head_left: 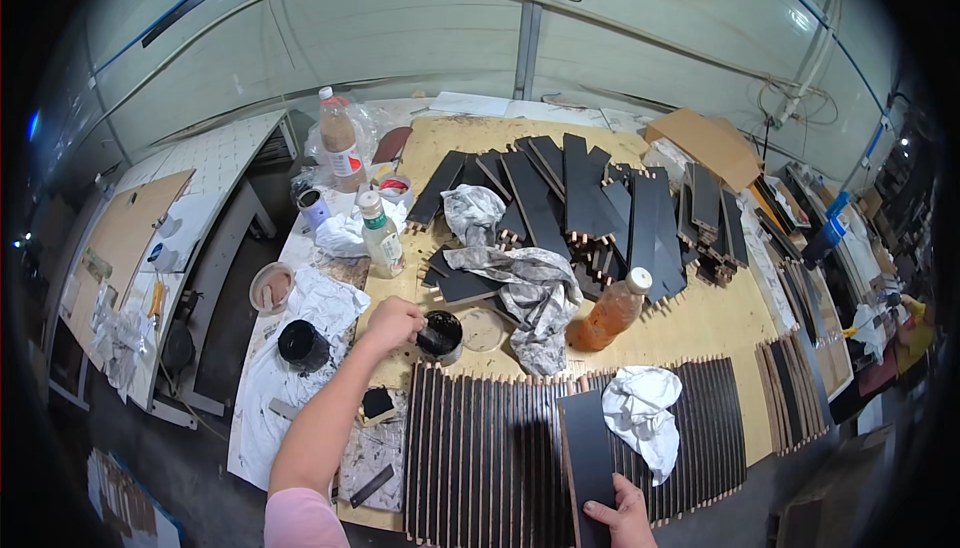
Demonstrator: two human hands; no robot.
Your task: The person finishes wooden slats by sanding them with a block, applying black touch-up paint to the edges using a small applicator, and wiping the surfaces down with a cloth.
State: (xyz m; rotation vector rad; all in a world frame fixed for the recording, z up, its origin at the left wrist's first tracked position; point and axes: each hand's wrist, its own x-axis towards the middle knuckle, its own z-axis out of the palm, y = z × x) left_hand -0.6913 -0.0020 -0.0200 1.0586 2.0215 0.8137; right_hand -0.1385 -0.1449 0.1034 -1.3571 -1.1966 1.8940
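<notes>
My left hand [396,326] is closed at the rim of a can of black paint [442,350]. Its fingertips pinch something at the can's mouth that I cannot make out. My right hand [622,514] grips the near end of a black board [586,430], thumb on its face. This board lies over a row of narrow dark strips [480,453] set side by side on edge. A crumpled white rag [642,414] rests on the strips, right of the board. Behind the can spreads a stained grey rag [538,296].
Many black boards with wooden dowels [565,188] are heaped at the back of the table. An orange-filled bottle [612,312] stands right of the grey rag. Left of my forearm are a black cup [302,346] and a white cloth [328,300]. A green-capped bottle [382,238] stands behind.
</notes>
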